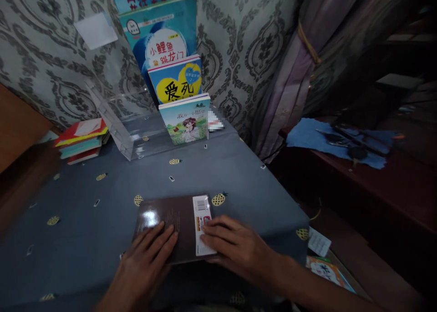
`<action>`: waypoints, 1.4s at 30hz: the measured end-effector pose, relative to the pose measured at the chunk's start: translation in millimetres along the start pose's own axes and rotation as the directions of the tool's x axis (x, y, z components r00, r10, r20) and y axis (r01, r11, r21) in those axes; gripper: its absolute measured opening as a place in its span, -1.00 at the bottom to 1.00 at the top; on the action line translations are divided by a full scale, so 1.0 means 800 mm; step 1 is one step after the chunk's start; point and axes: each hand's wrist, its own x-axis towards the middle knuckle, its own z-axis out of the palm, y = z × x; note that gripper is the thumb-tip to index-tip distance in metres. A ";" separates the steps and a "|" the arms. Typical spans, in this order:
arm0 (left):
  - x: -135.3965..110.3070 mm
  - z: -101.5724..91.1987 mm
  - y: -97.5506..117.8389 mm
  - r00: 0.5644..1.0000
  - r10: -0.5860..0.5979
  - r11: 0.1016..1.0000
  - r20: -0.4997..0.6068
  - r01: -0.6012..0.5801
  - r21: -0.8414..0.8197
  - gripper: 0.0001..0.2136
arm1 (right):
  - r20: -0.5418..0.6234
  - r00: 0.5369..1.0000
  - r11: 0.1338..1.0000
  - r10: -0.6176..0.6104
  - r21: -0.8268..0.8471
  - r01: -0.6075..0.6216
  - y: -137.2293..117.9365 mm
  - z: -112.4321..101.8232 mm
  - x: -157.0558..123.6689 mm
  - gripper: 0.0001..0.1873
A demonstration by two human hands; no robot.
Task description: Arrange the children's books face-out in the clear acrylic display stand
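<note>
A dark brown book (174, 216) with a white barcode strip lies flat near the front edge of a table covered in a grey-blue cloth (239, 175). My left hand (146, 262) rests flat on the book's lower left part, fingers stretched out. My right hand (232, 244) lies on the book's right side, fingertips on the white strip, fingers extended. Neither hand grips the book.
A clear tiered stand (126, 134) at the back holds several colourful children's books (175, 78) upright against patterned wallpaper. A stack of books (83, 141) lies at the back left. A curtain (293, 75) hangs right. More books (327, 271) lie on the floor beside a dark side table.
</note>
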 end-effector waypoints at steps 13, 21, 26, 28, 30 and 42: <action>0.055 -0.043 -0.109 0.877 -0.467 0.840 -0.110 0.401 -0.367 -0.59 | -0.081 0.941 0.916 0.328 0.272 -0.296 0.073 -0.032 0.101 -0.70; 0.111 0.016 -0.172 0.600 -0.799 0.431 -0.049 0.514 -0.741 -0.63 | -0.019 0.847 0.742 0.531 0.494 -0.454 0.142 0.009 0.112 -0.86; 0.131 0.071 -0.204 0.592 -0.800 0.320 0.095 0.556 -0.767 -0.63 | 0.088 0.720 0.558 0.688 0.571 -0.602 0.179 0.026 0.130 -0.89; 0.136 0.086 -0.208 0.606 -0.785 0.333 0.127 0.586 -0.738 -0.65 | 0.093 0.659 0.530 0.746 0.517 -0.673 0.187 0.026 0.136 -0.87; 0.138 0.095 -0.209 0.634 -0.765 0.414 0.118 0.623 -0.663 -0.69 | 0.080 0.656 0.565 0.751 0.436 -0.700 0.191 0.024 0.138 -0.82; 0.154 0.084 -0.148 0.915 -0.400 0.902 0.055 0.404 -0.153 -0.72 | -0.024 0.904 0.870 0.428 -0.260 -0.419 0.158 0.015 0.137 -0.80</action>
